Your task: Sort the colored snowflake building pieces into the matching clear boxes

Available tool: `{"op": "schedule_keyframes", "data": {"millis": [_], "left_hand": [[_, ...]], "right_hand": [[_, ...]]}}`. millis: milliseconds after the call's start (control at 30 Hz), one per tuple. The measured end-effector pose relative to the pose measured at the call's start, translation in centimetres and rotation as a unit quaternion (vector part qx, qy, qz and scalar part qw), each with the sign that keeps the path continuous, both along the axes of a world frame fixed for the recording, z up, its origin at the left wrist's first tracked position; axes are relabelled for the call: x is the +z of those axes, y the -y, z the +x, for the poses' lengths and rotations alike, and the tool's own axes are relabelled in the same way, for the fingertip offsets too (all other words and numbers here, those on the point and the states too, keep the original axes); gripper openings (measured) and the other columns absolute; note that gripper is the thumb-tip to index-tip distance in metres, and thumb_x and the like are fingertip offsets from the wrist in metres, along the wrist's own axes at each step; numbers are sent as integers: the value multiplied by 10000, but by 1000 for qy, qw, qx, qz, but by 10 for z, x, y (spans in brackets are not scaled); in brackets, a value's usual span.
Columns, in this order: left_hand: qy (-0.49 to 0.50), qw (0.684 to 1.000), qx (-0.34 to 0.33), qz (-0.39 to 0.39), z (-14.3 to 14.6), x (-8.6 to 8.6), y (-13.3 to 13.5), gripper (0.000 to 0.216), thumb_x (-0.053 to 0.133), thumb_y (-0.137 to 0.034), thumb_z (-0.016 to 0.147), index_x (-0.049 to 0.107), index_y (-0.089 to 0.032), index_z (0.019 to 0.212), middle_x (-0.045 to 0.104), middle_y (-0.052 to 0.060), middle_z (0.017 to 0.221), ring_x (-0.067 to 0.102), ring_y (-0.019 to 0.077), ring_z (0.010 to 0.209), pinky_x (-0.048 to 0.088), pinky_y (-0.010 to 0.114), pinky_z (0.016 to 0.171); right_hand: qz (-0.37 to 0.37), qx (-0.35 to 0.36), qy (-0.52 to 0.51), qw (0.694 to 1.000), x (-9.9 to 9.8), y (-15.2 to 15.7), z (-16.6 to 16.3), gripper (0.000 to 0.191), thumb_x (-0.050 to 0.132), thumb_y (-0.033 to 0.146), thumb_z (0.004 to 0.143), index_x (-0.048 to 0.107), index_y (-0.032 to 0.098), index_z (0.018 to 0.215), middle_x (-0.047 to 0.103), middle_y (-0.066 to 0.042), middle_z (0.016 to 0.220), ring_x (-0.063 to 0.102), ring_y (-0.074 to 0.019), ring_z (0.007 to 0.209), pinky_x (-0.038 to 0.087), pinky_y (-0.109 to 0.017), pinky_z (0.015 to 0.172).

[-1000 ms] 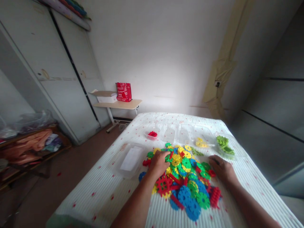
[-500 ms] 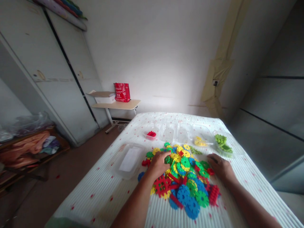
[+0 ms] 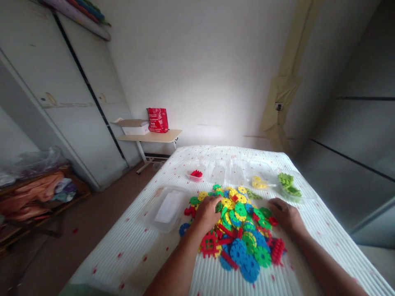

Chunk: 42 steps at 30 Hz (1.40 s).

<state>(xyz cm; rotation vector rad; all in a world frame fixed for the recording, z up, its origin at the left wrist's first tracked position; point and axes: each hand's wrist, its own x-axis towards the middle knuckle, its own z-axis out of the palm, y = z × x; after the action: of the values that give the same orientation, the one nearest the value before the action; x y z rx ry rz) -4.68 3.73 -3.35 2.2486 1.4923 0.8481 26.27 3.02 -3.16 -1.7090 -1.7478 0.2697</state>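
Observation:
A heap of flat plastic building discs [image 3: 240, 230] in red, yellow, green and blue lies on the white sheet of the bed [image 3: 132, 250]. My left hand [image 3: 206, 211] rests on the heap's left side, fingers curled down onto the pieces near a green disc. My right hand [image 3: 285, 213] lies at the heap's right edge, fingers bent over something dark that I cannot make out.
Clear plastic containers stand behind the heap: one with red pieces [image 3: 195, 174], one with yellow pieces [image 3: 258, 183], one with green pieces [image 3: 288, 186]. A clear lid [image 3: 168, 207] lies left of the heap. Beyond the bed stand a small table with a red bag [image 3: 157, 120] and a wardrobe [image 3: 61, 102].
My left hand has shifted slightly among the pieces on the heap's left side. The right hand has stayed at the right edge. The view has drifted a little.

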Motion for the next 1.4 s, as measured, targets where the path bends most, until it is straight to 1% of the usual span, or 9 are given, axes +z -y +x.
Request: {"op": "schedule_keyframes", "data": {"millis": [233, 367, 467, 600, 733, 933, 1167, 1300, 1400], "left_hand": [[-12, 999, 9, 43, 1, 5, 5, 554, 595, 4, 678, 584, -173, 1203, 662, 92, 1112, 586, 239, 1057, 485, 409, 948], [-4, 997, 1, 83, 1, 5, 4, 499, 600, -32, 723, 586, -219, 1186, 667, 58, 1108, 585, 216, 1055, 488, 391, 948], [11, 995, 14, 97, 1, 3, 2, 490, 598, -54, 744, 573, -235, 1199, 661, 51, 1126, 587, 211, 1058, 486, 394, 954], [31, 995, 23, 89, -1, 0, 0, 520, 600, -65, 745, 554, -240, 1234, 655, 63, 1140, 592, 223, 1066, 487, 402, 956], [50, 996, 17, 73, -2, 0, 0, 585, 578, -52, 746, 509, -251, 1291, 641, 72, 1164, 598, 226, 1063, 494, 404, 947], [41, 998, -21, 46, 0, -3, 1, 627, 517, 13, 726, 496, -248, 1295, 608, 71, 1215, 562, 206, 1135, 455, 384, 1004], [38, 997, -40, 50, 0, -3, 0, 557, 497, 29, 705, 583, -225, 1193, 632, 63, 1157, 573, 196, 1103, 463, 369, 989], [44, 996, -59, 51, 1, -1, 1, 506, 471, 28, 718, 632, -225, 1125, 667, 48, 1087, 605, 178, 1036, 483, 345, 953], [52, 995, -46, 69, 2, 2, 2, 438, 470, 2, 746, 655, -220, 1076, 686, 43, 1023, 626, 171, 970, 507, 325, 899]], "right_hand": [[8, 2, -3, 1000, -1, 0, 0, 341, 437, 451, 749, 672, 214, 816, 725, -52, 815, 672, -225, 750, 503, -307, 688], [12, 9, -5, 1000, 0, 0, -1, 332, 440, 448, 759, 670, 215, 812, 722, -49, 801, 667, -215, 727, 497, -297, 672], [13, 8, -7, 1000, 1, 1, -1, 316, 457, 448, 748, 670, 220, 801, 723, -47, 791, 663, -213, 712, 496, -295, 662], [14, 11, -9, 1000, 3, 1, -2, 319, 459, 448, 751, 671, 216, 806, 723, -51, 785, 660, -212, 698, 497, -294, 657], [16, 14, -2, 1000, 1, 1, -1, 329, 444, 445, 765, 667, 209, 817, 725, -61, 816, 666, -217, 735, 497, -296, 675], [13, 7, 7, 1000, -3, -1, 1, 321, 435, 427, 761, 666, 213, 818, 724, -56, 814, 670, -217, 739, 499, -302, 688], [19, 8, 8, 1000, -4, -2, 1, 305, 450, 429, 751, 667, 223, 810, 727, -49, 817, 672, -215, 742, 503, -301, 693], [17, 4, 6, 1000, -2, -1, 0, 305, 451, 435, 747, 667, 226, 799, 729, -48, 810, 670, -213, 735, 504, -297, 686], [17, 3, 5, 1000, 0, 0, -1, 305, 452, 438, 749, 668, 227, 796, 728, -46, 801, 669, -213, 728, 504, -298, 677]]}}
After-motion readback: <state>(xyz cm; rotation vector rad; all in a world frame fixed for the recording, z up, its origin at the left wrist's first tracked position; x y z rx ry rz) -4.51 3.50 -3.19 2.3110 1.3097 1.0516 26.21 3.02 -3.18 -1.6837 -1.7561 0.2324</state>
